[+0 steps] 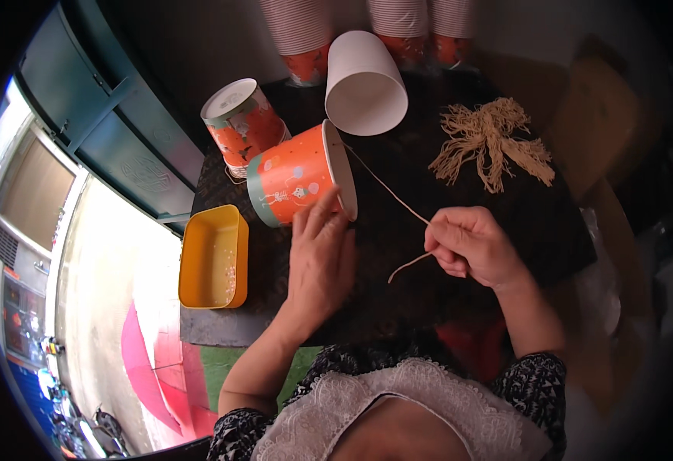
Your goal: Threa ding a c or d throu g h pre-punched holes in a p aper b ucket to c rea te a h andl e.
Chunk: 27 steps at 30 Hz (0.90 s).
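Note:
An orange paper bucket [286,178] with a grey-green band and printed figures lies tilted on its side, its white rim toward the right. My left hand [319,261] grips its near edge at the rim, with fingertips on the orange wall. A thin beige cord [386,187] runs taut from the bucket's upper rim to my right hand [471,242]. The fingers of that hand are closed on the cord, and its loose end hangs out toward the left. How the cord is fixed inside the bucket is hidden.
The dark table [398,307] also holds a yellow tray [184,261] with small light bits, upside-down orange buckets [246,131] with cord below, a white bucket [363,61] on its side and a beige cord bundle [494,142]. Tall bucket stacks [298,27] stand behind.

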Each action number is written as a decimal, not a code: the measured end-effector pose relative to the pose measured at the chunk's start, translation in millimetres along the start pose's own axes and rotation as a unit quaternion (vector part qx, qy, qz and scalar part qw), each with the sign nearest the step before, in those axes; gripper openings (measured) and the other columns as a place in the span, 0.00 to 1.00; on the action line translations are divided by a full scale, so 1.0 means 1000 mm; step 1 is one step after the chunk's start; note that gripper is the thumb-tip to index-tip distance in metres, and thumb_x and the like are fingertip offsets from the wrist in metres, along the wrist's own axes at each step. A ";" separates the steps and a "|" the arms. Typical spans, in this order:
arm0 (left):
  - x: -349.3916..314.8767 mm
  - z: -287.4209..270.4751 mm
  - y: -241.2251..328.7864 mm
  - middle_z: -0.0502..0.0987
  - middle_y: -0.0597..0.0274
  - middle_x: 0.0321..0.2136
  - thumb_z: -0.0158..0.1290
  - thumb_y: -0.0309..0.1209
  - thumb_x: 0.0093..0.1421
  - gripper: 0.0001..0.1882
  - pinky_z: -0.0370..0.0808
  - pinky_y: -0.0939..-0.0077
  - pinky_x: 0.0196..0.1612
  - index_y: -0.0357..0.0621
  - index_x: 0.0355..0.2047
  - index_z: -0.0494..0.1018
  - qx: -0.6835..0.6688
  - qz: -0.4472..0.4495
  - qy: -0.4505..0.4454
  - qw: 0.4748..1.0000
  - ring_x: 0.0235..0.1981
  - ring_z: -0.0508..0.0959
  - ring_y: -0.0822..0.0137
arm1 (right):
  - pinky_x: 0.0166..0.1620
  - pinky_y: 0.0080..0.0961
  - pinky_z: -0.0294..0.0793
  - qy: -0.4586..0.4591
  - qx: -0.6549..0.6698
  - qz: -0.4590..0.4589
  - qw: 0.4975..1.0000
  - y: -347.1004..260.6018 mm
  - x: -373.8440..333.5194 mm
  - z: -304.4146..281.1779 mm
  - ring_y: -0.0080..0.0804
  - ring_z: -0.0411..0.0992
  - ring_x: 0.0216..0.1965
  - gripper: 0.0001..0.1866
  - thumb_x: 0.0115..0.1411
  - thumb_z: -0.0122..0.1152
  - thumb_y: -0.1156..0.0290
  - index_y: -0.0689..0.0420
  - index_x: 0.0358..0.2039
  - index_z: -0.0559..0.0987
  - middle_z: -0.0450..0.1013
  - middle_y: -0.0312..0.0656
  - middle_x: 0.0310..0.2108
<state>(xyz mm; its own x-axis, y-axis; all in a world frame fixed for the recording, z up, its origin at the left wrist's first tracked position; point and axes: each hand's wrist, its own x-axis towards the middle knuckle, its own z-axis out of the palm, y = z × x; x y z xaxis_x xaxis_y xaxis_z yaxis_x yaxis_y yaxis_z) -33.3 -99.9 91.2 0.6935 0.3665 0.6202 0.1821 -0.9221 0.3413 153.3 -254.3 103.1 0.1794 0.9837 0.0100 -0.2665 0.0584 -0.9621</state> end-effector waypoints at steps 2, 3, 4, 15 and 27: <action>-0.010 0.009 0.006 0.72 0.46 0.50 0.51 0.20 0.57 0.14 0.74 0.66 0.44 0.32 0.44 0.72 -0.181 -0.028 -0.001 0.983 0.41 0.77 0.54 | 0.15 0.12 0.55 0.011 0.075 -0.013 0.997 0.008 0.003 0.008 0.13 0.56 0.13 0.14 0.67 0.49 0.66 0.61 0.26 0.71 0.61 0.31 0.15; -0.013 0.008 0.015 0.74 0.50 0.48 0.50 0.25 0.63 0.13 0.74 0.75 0.38 0.32 0.47 0.71 -0.289 -0.109 -0.038 0.950 0.32 0.77 0.67 | 0.15 0.12 0.54 0.014 0.118 -0.019 0.993 0.013 0.006 0.010 0.13 0.56 0.13 0.14 0.67 0.49 0.66 0.60 0.26 0.71 0.61 0.31 0.15; -0.017 0.007 0.021 0.74 0.52 0.47 0.50 0.27 0.64 0.15 0.74 0.77 0.37 0.32 0.49 0.69 -0.370 -0.204 -0.093 0.902 0.32 0.76 0.70 | 0.15 0.12 0.54 0.018 0.143 -0.019 0.989 0.018 0.008 0.013 0.13 0.54 0.12 0.15 0.68 0.48 0.65 0.60 0.26 0.71 0.59 0.30 0.15; -0.036 0.026 0.017 0.77 0.65 0.27 0.52 0.31 0.65 0.12 0.71 0.85 0.32 0.34 0.43 0.73 -0.521 -0.317 -0.200 0.767 0.29 0.74 0.79 | 0.15 0.13 0.54 0.010 0.244 -0.029 0.969 0.039 0.017 0.024 0.14 0.55 0.13 0.14 0.67 0.47 0.64 0.58 0.26 0.72 0.60 0.30 0.15; -0.021 -0.016 0.025 0.76 0.47 0.24 0.52 0.24 0.55 0.06 0.73 0.67 0.29 0.36 0.34 0.75 -0.235 -0.173 -0.210 0.933 0.26 0.79 0.53 | 0.35 0.29 0.77 0.028 -0.395 -0.286 0.873 0.045 0.004 0.051 0.43 0.78 0.34 0.21 0.55 0.60 0.78 0.63 0.50 0.72 0.74 0.51 0.43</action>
<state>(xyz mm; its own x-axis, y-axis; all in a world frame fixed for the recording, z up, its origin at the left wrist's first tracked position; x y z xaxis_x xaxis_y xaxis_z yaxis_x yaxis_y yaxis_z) -54.5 -128.3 98.2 0.8801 0.4599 0.1181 0.1876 -0.5653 0.8032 93.3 -239.2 73.4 0.1203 0.8211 0.5579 0.6139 0.3801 -0.6918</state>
